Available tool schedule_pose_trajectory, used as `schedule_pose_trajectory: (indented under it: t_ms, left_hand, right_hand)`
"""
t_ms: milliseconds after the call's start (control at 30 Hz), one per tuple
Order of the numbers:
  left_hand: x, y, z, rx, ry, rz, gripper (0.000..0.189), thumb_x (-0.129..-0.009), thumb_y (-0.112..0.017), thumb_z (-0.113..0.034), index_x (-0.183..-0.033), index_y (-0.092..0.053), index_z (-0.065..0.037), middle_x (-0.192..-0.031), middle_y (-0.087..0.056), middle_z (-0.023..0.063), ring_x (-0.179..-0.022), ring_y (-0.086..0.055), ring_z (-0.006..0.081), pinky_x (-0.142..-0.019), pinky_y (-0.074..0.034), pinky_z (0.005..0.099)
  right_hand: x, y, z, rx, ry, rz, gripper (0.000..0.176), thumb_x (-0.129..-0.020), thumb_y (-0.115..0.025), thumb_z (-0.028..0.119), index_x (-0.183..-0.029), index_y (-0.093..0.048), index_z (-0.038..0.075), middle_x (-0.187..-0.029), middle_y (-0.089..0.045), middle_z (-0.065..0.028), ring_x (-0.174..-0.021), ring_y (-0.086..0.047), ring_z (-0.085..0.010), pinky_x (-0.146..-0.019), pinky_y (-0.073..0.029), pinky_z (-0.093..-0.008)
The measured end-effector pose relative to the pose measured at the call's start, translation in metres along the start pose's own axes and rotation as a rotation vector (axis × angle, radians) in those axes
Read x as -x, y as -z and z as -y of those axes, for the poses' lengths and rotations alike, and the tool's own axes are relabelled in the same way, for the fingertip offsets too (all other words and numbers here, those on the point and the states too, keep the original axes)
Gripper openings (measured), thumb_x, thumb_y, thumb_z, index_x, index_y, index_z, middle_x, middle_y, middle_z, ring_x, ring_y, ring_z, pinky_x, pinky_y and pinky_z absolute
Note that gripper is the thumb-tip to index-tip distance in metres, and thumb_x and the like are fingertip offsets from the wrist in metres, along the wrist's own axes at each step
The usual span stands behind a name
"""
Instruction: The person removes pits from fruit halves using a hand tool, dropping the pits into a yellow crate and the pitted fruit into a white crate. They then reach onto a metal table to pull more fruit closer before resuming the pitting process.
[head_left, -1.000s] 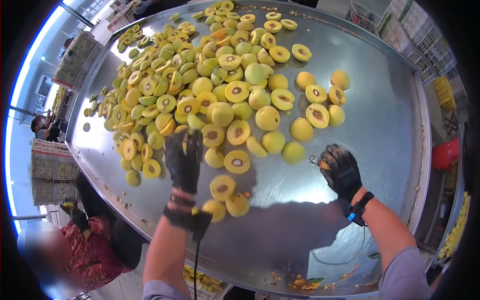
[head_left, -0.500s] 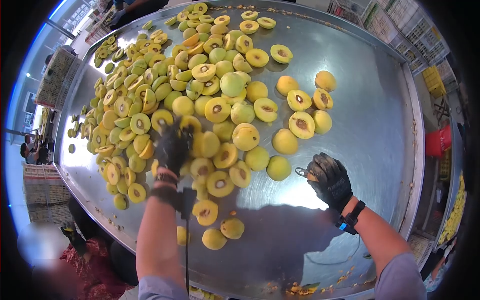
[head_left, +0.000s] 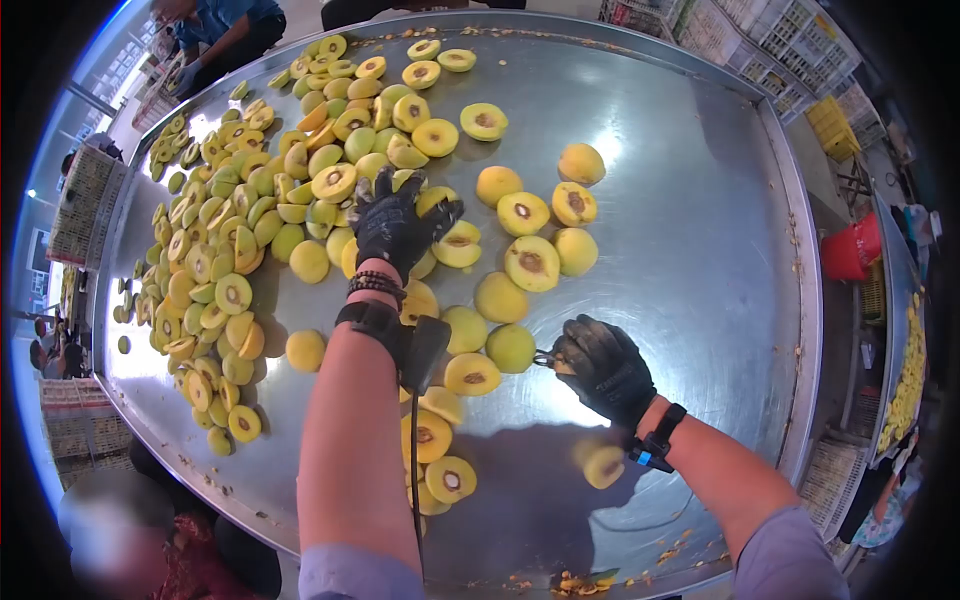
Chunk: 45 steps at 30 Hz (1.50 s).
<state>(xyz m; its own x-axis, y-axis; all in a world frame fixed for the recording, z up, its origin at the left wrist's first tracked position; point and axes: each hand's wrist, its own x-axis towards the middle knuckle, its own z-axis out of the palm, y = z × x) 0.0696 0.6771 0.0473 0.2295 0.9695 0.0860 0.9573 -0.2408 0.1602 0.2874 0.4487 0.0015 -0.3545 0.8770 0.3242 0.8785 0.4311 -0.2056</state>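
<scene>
My left hand (head_left: 395,225), in a black glove, reaches palm down over the halved yellow-green fruits (head_left: 334,182) with its fingers spread. Closed around a small tool with a metal loop (head_left: 544,358), my right hand (head_left: 603,370) is gloved too. The loop's tip lies beside a whole green-yellow fruit (head_left: 510,348). Several cut and whole fruits (head_left: 532,263) sit between and above my hands. One fruit half (head_left: 603,467) lies below my right hand, near the wrist.
The metal table (head_left: 690,200) has a raised rim. A red bucket (head_left: 852,248), a yellow crate (head_left: 832,128) and stacked crates (head_left: 800,50) stand at the right. A person in blue (head_left: 225,30) is at the top left, and another's red clothing (head_left: 195,565) shows bottom left.
My left hand has moved up and right, its fingers now spread. My right hand with the tool has shifted left, close to a whole fruit. A fruit half now lies below it.
</scene>
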Motion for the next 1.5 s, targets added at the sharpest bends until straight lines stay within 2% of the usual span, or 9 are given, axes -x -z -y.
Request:
schedule_pose_trajectory:
  t_ms: [267,500,567,700,900,1033,1100,1233,1500]
  left_hand:
    - [0.068,-0.017,0.008,0.153,-0.163,-0.098,0.051,-0.076,-0.067,-0.039,-0.116,-0.057,-0.011,-0.125,-0.047,0.0225,-0.102,-0.054,0.0417,-0.091,-0.042,0.0468]
    - [0.147,0.048,0.001,0.173,-0.293,0.351,0.029,-0.075,-0.067,-0.024,-0.101,-0.062,-0.010,-0.103,-0.060,0.0136,-0.088,-0.059,0.0324,-0.072,-0.048,0.0422]
    - [0.124,0.017,0.001,0.328,-0.492,-0.098,0.025,-0.077,-0.067,-0.014,-0.101,-0.062,-0.008,-0.091,-0.061,0.0146,-0.082,-0.060,0.0312,-0.066,-0.051,0.0361]
    - [0.059,-0.015,-0.078,0.453,-0.280,-0.143,0.053,-0.078,-0.064,-0.040,-0.121,-0.054,-0.013,-0.123,-0.051,0.0210,-0.115,-0.047,0.0365,-0.096,-0.037,0.0471]
    - [0.079,-0.026,-0.113,0.052,-0.277,0.190,0.060,-0.072,-0.065,-0.048,-0.121,-0.052,-0.017,-0.130,-0.043,0.0189,-0.119,-0.040,0.0429,-0.097,-0.035,0.0547]
    - [0.108,0.008,-0.056,0.440,-0.331,0.283,0.049,-0.076,-0.065,-0.040,-0.116,-0.056,-0.015,-0.116,-0.055,0.0141,-0.115,-0.048,0.0320,-0.094,-0.040,0.0466]
    - [0.106,0.017,0.002,1.190,-0.058,0.264,0.046,-0.079,-0.062,-0.043,-0.113,-0.058,-0.013,-0.114,-0.057,0.0170,-0.100,-0.057,0.0341,-0.085,-0.044,0.0507]
    - [0.102,-0.004,0.145,-0.121,-0.221,-0.099,0.049,-0.082,-0.059,-0.041,-0.123,-0.053,-0.016,-0.118,-0.058,0.0116,-0.112,-0.050,0.0346,-0.095,-0.037,0.0491]
    - [0.212,0.015,0.144,0.334,-0.177,0.122,0.030,-0.087,-0.057,-0.017,-0.117,-0.058,-0.012,-0.121,-0.055,0.0119,-0.109,-0.054,0.0261,-0.095,-0.041,0.0369]
  right_hand:
    - [0.006,-0.005,-0.003,-0.025,0.008,-0.014,0.037,-0.075,-0.067,0.023,-0.105,-0.053,0.007,-0.116,-0.052,-0.0127,-0.111,-0.048,-0.0289,-0.091,-0.043,-0.0418]
    - [0.005,-0.001,0.000,-0.012,-0.012,-0.050,0.039,-0.073,-0.069,0.020,-0.103,-0.048,0.006,-0.114,-0.051,-0.0125,-0.110,-0.049,-0.0290,-0.087,-0.044,-0.0404]
    - [0.005,-0.001,0.001,-0.013,-0.014,-0.042,0.039,-0.073,-0.069,0.020,-0.103,-0.048,0.006,-0.114,-0.051,-0.0125,-0.110,-0.049,-0.0292,-0.087,-0.044,-0.0406]
    - [0.004,-0.001,0.001,-0.047,-0.021,-0.078,0.038,-0.073,-0.069,0.019,-0.102,-0.049,0.005,-0.112,-0.053,-0.0125,-0.109,-0.051,-0.0296,-0.085,-0.045,-0.0409]
    - [0.005,-0.003,0.000,-0.060,-0.008,-0.091,0.037,-0.072,-0.070,0.018,-0.101,-0.051,0.005,-0.111,-0.054,-0.0120,-0.107,-0.052,-0.0296,-0.081,-0.046,-0.0413]
    - [0.005,-0.008,-0.001,-0.038,0.012,-0.126,0.037,-0.073,-0.070,0.020,-0.102,-0.051,0.006,-0.110,-0.055,-0.0112,-0.105,-0.054,-0.0292,-0.080,-0.047,-0.0405]
    - [0.005,-0.008,0.000,-0.005,-0.009,-0.111,0.036,-0.075,-0.069,0.021,-0.102,-0.050,0.007,-0.110,-0.055,-0.0110,-0.104,-0.054,-0.0290,-0.080,-0.047,-0.0399]
    - [0.004,-0.009,0.003,0.046,-0.010,-0.115,0.033,-0.077,-0.067,0.023,-0.100,-0.049,0.008,-0.106,-0.055,-0.0098,-0.103,-0.055,-0.0276,-0.079,-0.047,-0.0390]
    - [0.005,-0.007,0.006,-0.031,-0.026,-0.131,0.029,-0.077,-0.067,0.019,-0.096,-0.050,0.006,-0.100,-0.056,-0.0126,-0.095,-0.055,-0.0321,-0.077,-0.047,-0.0407]
